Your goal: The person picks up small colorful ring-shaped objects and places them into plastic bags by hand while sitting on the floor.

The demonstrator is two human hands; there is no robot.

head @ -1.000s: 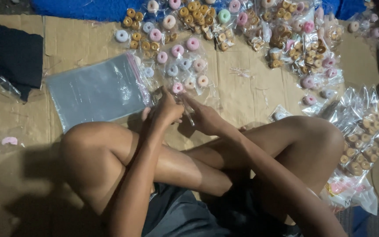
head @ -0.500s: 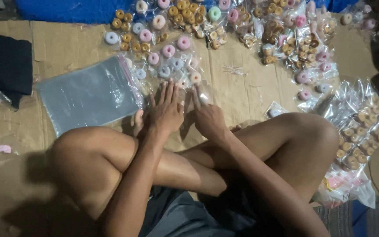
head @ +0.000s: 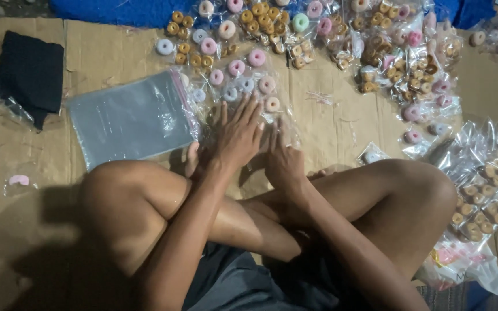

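Both hands, left hand (head: 238,135) and right hand (head: 283,158), lie spread flat on clear plastic packets of pastel ring sweets (head: 243,86) at twelve o'clock; smoothing seems underway, needing gentle even pressure.

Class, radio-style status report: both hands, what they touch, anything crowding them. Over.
Left hand flat, fingers spread, on clear packets of ring sweets. Right hand flat beside it on the same plastic. Stack of clear bags close left; cardboard underneath.

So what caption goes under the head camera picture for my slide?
Left hand and right hand press flat on clear bags of ring-shaped snacks on cardboard.
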